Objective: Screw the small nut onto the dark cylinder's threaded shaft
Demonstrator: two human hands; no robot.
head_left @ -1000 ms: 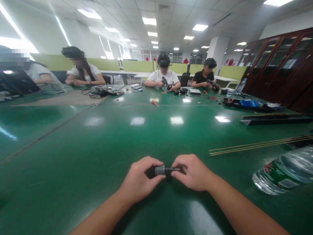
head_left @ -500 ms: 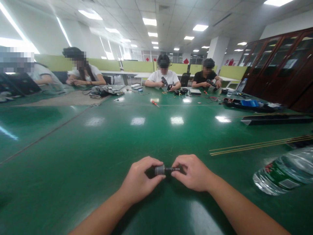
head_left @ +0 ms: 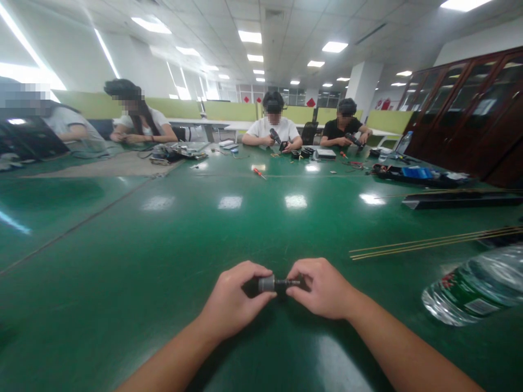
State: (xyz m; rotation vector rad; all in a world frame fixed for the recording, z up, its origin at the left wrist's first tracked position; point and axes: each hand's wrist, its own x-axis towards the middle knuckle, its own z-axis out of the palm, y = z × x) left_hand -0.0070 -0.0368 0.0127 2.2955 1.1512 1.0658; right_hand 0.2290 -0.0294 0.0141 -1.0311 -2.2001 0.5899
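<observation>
Cylinder (head_left: 267, 283) pinched by left hand (head_left: 232, 296), shaft (head_left: 281, 282) at 3 o'clock; right hand (head_left: 324, 289) there, grip unclear. Probably shaft work: needs left steady.

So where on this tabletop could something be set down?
Bare green tabletop stretches from the left hand and right hand to the orange screwdriver. Also bare: between the left hand and table seam. It is crowded at right, with thin rods and a plastic water bottle, and along the far side, with piled parts.
</observation>
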